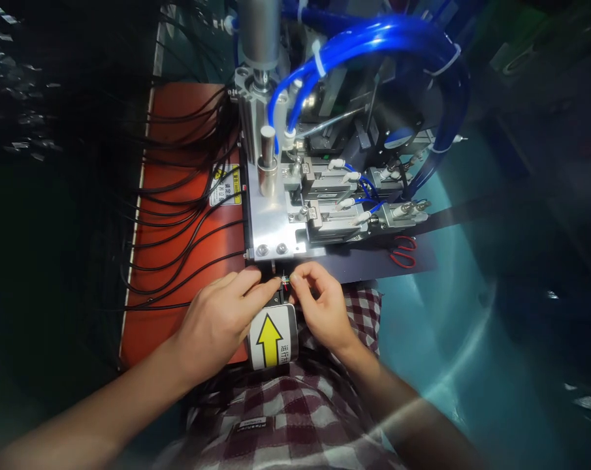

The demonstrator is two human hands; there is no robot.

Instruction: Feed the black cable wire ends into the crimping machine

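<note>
Between my fingertips, at the front edge of a metal machine fixture (270, 225), is a small piece with thin coloured wires (285, 281), too small to make out exactly. My right hand (324, 307) pinches it from the right with thumb and index finger. From the left, my left hand (221, 320) reaches in with its fingers pressed together at the piece; its thumb is mostly hidden. Just below the fingertips is a white label with a yellow arrow (270, 339), fixed on a dark part of the machine.
Black cables (187, 228) run across an orange-red surface (187, 294) on the left. Blue air tubes (388, 32) arch over the pneumatic cylinders (334, 222). Red-handled scissors (403, 252) lie on a dark strip at the right. Checkered cloth (295, 405) covers my lap.
</note>
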